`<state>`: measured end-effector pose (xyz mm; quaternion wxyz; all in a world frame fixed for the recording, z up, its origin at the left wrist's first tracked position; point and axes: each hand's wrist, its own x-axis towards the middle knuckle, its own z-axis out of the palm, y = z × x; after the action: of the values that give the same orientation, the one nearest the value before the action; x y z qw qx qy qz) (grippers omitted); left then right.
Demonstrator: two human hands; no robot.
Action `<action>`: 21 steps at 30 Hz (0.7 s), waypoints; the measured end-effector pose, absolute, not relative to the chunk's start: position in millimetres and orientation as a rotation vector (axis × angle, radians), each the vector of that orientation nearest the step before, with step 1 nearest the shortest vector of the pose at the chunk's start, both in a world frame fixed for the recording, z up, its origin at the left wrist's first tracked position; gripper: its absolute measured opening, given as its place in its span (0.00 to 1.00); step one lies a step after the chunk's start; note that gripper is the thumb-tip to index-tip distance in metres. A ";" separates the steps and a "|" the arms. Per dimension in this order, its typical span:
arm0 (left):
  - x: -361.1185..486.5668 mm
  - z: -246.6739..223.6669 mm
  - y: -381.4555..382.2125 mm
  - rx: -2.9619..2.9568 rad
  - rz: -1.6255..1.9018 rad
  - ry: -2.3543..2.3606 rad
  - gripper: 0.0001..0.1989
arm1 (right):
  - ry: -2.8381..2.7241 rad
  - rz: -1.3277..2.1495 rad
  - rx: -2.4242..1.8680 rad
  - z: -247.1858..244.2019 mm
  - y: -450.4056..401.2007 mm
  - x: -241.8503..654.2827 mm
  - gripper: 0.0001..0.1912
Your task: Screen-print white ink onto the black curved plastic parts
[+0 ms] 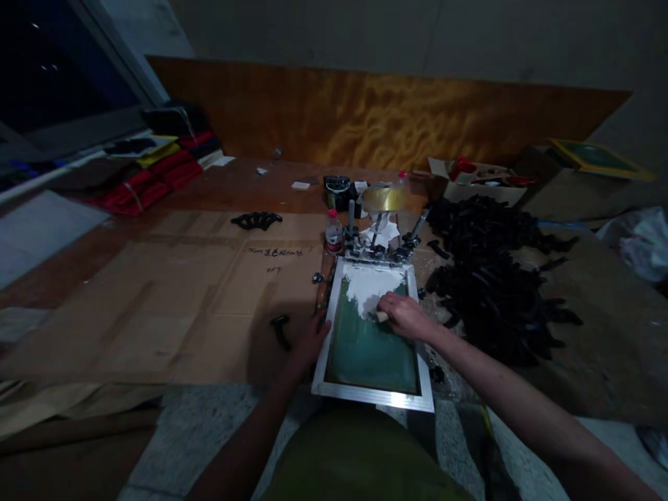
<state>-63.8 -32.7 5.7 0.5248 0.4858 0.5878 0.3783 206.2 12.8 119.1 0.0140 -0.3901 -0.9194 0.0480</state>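
Observation:
A silk-screen printing frame (pixel 425 376) of bare metal with green mesh (pixel 370 355) lies in front of me. Thick white ink (pixel 373 282) covers the upper part of the mesh. My right hand (pixel 404 316) is closed around a small pale squeegee (pixel 383 316), whose edge is at the lower border of the ink; most of it is hidden by my fingers. At the left rail of the frame is my left hand (pixel 312 339), fingers stretched out and touching the rail, in dim light. Clamps (pixel 378 252) hold the frame's far end.
Left, a black curved piece (pixel 282 331) lies on cardboard (pixel 209 292), with a row of similar pieces (pixel 257 220) farther back. A large black heap (pixel 495 285) is at right. A red-capped bottle (pixel 334 233), black tub (pixel 337 193) and tape roll (pixel 385 199) stand behind the frame.

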 end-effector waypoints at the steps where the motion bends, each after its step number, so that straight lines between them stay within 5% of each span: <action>1: -64.0 6.6 -32.7 1.173 0.912 1.394 0.30 | -2.815 0.122 -1.268 118.7 15.9 206.4 0.11; 9: -64.2 31.2 -34.3 1.205 0.923 1.388 0.30 | -2.750 0.030 -1.210 94.7 -2.3 211.5 0.16; 17: -72.8 96.4 -37.5 1.227 0.887 1.454 0.24 | -2.432 0.035 -1.770 157.5 89.6 201.9 0.28; 21: -76.3 129.9 -22.3 1.360 1.011 1.420 0.20 | -2.114 -0.107 -1.957 169.2 106.8 248.4 0.25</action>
<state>-76.3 -22.3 129.9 0.4488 0.5496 0.5740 0.4087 248.4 106.8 169.2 0.1289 -0.6732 -0.7272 -0.0369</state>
